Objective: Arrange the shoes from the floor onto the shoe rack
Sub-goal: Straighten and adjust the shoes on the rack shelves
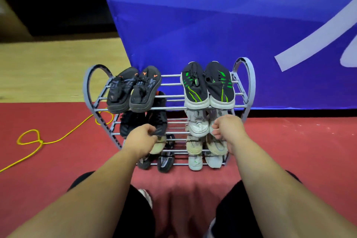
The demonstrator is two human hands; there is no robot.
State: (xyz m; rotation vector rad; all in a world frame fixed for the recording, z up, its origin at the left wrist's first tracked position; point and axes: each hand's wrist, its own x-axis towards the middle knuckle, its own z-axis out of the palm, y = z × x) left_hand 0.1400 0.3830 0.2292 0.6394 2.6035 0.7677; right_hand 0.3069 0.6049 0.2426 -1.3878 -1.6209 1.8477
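The grey shoe rack (245, 83), round metal rails between looped plastic ends, stands at centre on red matting (58, 160). Its top tier carries a black mesh pair (133, 89) with orange marks at 10 o'clock and a green-striped pair (208, 85) with white rubber soles at 1 o'clock. Lower tiers hold dark shoes (165, 161) toward 9 o'clock and pale shoes (195, 162) toward 3 o'clock. On the second tier, the left hand (141, 137) pinches the end of a black shoe (156, 120), and the right hand (228, 127) curls its fingers round a white shoe (220, 115). A yellow cord (29, 139) loops at 9 o'clock.
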